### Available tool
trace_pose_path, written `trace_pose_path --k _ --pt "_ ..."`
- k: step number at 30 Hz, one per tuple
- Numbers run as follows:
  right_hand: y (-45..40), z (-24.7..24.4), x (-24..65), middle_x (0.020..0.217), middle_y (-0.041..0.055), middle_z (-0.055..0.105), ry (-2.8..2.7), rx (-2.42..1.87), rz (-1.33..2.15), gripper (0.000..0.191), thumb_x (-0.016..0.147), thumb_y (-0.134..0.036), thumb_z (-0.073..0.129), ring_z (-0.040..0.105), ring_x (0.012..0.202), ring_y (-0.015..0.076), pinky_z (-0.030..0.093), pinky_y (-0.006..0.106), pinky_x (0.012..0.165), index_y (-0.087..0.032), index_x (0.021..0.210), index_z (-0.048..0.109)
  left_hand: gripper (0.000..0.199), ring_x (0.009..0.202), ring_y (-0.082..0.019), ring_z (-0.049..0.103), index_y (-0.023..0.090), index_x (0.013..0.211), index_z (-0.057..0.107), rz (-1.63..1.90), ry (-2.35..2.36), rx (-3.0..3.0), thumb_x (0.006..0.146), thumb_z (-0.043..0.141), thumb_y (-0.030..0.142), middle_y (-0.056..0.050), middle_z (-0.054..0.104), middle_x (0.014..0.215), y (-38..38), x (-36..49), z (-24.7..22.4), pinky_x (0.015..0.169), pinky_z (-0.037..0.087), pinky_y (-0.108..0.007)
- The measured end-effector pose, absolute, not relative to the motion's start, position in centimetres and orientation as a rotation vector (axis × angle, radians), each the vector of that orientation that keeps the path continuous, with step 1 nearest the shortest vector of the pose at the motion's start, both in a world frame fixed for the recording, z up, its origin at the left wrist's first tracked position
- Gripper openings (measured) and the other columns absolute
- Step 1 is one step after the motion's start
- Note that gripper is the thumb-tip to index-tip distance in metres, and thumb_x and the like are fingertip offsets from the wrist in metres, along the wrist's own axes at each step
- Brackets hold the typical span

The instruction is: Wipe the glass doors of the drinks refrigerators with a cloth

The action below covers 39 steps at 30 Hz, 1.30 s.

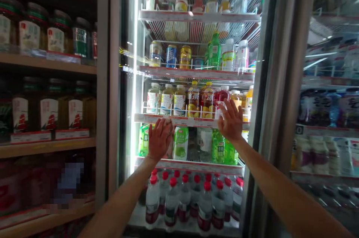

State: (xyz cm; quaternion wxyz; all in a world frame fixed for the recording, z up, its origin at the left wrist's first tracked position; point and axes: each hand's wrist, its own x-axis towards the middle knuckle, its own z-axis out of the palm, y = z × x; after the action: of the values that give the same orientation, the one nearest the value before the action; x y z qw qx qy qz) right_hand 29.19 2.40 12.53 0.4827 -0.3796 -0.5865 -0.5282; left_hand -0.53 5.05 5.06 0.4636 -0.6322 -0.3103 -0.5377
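Note:
My left hand [161, 138] reaches to the cooler's price rail [193, 122], its fingers stretched out over the front edge. A small pale patch by its fingertips is too blurred to name. Right of it, below the rail, stands a green-and-white bottle [181, 144]. Fingers spread, my right hand [232, 121] is at the right end of the same rail, in front of a dark red drink bottle [222, 97]. Whether it touches the rail or the bottle I cannot tell. Iced tea bottles [193, 99] with yellow caps stand between the two hands, behind a low wire guard.
Cans [185, 57] and bottles fill the shelves above. Several red-capped water bottles [206, 204] stand at the bottom. Metal door frames [283, 81] edge the lit cooler. Wooden shelves [50, 144] with jars are at left; another cooler with bottles [333, 107] is at right.

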Motion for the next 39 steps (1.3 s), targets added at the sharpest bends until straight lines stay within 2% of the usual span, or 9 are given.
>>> trace_pose_path --k 4,9,12,17,22,25,30,33,39 --pt "2.5 12.6 29.6 0.143 0.0064 0.042 -1.442 -0.934 -1.273 0.052 0.083 -0.022 0.043 0.029 0.137 0.0215 0.02 0.046 0.112 -0.022 0.135 0.041 0.037 0.135 -0.022 0.03 0.021 0.123 0.05 -1.28 -0.757 -1.584 0.087 0.049 0.028 -0.013 0.05 0.134 5.3 -1.8 5.0 0.111 0.019 -0.044" --pt "2.5 12.1 28.5 0.143 0.0093 0.041 -1.392 -0.99 -1.214 0.049 0.084 -0.021 0.042 0.028 0.137 0.0242 0.019 0.05 0.111 -0.02 0.133 0.042 0.041 0.136 -0.023 0.029 0.016 0.128 0.046 -1.499 -0.987 -1.298 0.088 0.048 0.027 -0.019 0.042 0.139 5.7 -5.2 5.2 0.111 0.019 -0.044" --pt "2.2 10.8 26.2 0.146 0.0123 0.035 -1.412 -1.013 -1.183 0.048 0.085 -0.023 0.042 0.023 0.139 0.0252 0.016 0.052 0.112 -0.019 0.133 0.042 0.038 0.137 -0.023 0.027 0.017 0.124 0.049 -1.368 -0.851 -1.478 0.088 0.047 0.026 -0.017 0.046 0.137 5.1 -2.4 4.7 0.111 0.019 -0.046" --pt "2.0 8.3 23.5 0.144 0.01 0.039 -1.649 -0.919 -1.266 0.046 0.085 -0.023 0.043 0.02 0.14 0.0224 0.014 0.049 0.113 -0.02 0.13 0.045 0.037 0.135 -0.021 0.031 0.023 0.123 0.05 -1.166 -0.63 -1.741 0.086 0.05 0.024 -0.009 0.053 0.131 4.3 0.3 2.7 0.113 0.016 -0.046" --pt "2.3 7.7 23.3 0.145 0.0081 0.038 -1.62 -0.927 -1.253 0.046 0.084 -0.023 0.043 0.02 0.14 0.0217 0.013 0.049 0.114 -0.021 0.131 0.045 0.045 0.138 -0.022 0.024 0.023 0.132 0.042 -1.348 -0.9 -1.527 0.087 0.049 0.024 -0.013 0.038 0.143 5.2 -6.6 1.3 0.114 0.013 -0.046" --pt "2.3 7.8 23.3 0.145 0.0077 0.038 -1.611 -0.944 -1.253 0.046 0.084 -0.023 0.043 0.02 0.14 0.0214 0.013 0.049 0.114 -0.021 0.13 0.045 0.05 0.139 -0.022 0.02 0.022 0.136 0.037 -1.43 -0.996 -1.426 0.087 0.05 0.023 -0.014 0.031 0.147 5.3 -7.5 0.9 0.113 0.013 -0.046" --pt "2.4 7.8 23.2 0.142 0.0085 0.042 -1.588 -0.942 -1.281 0.045 0.083 -0.023 0.043 0.022 0.14 0.0218 0.015 0.049 0.113 -0.02 0.128 0.048 0.04 0.139 -0.022 0.02 0.022 0.126 0.048 -1.225 -0.77 -1.684 0.086 0.05 0.025 -0.012 0.047 0.137 4.1 -2.2 -0.3 0.113 0.016 -0.046" --pt "2.4 7.8 23.2 0.14 0.0099 0.045 -1.576 -0.924 -1.296 0.043 0.083 -0.023 0.044 0.023 0.139 0.0215 0.015 0.048 0.113 -0.019 0.126 0.05 0.033 0.139 -0.021 0.021 0.024 0.12 0.053 -1.153 -0.712 -1.756 0.087 0.05 0.024 -0.009 0.051 0.133 3.8 -2.3 -0.9 0.113 0.015 -0.046" --pt "2.3 7.8 23.1 0.143 0.0073 0.041 -1.589 -0.943 -1.249 0.046 0.083 -0.022 0.043 0.021 0.14 0.0203 0.013 0.048 0.114 -0.021 0.128 0.047 0.045 0.139 -0.024 0.019 0.021 0.131 0.043 -1.406 -1.052 -1.465 0.087 0.049 0.022 -0.014 0.031 0.147 4.7 -7.5 -0.9 0.113 0.014 -0.049"
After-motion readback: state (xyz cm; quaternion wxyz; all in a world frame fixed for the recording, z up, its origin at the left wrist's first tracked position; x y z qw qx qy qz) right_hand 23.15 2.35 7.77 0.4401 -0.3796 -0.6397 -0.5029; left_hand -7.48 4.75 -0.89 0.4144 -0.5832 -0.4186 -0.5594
